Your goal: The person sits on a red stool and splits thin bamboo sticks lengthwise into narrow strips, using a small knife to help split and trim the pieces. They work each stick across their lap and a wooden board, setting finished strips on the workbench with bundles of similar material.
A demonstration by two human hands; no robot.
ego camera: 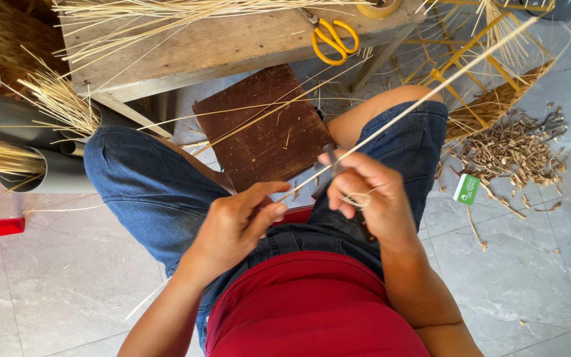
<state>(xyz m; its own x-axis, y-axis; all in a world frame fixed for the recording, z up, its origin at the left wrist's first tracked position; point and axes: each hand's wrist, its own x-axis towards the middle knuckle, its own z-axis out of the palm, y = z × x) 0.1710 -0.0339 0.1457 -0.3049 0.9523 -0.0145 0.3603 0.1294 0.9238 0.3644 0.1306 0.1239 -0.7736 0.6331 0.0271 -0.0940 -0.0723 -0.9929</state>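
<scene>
Red cloth fills the bottom of the view, cut off by the lower edge, with blue denim shorts over two bent knees beyond it. Above the shorts, the left hand has its fingers curled almost closed, thumb and forefinger pinching the near end of one long pale cane strip. The right hand is just beside the left hand, fingers closed around the same strip further along; something small and dark seems pressed under the thumb, but what it is cannot be made out, and a thin loop of fibre lies across the knuckles. From the hands the strip runs up and away to the right until it leaves the frame.

Beyond the knees sits one dark brown board, and behind that a wooden surface, its far side cut off. On the surface lie one pair of yellow-handled scissors, partly covered by loose straw, and one roll of tape, only half visible. Two grey pipes lie left of the shorts. Right of the knees, one small green packet rests on the tiled floor beside a heap of brown scraps.
</scene>
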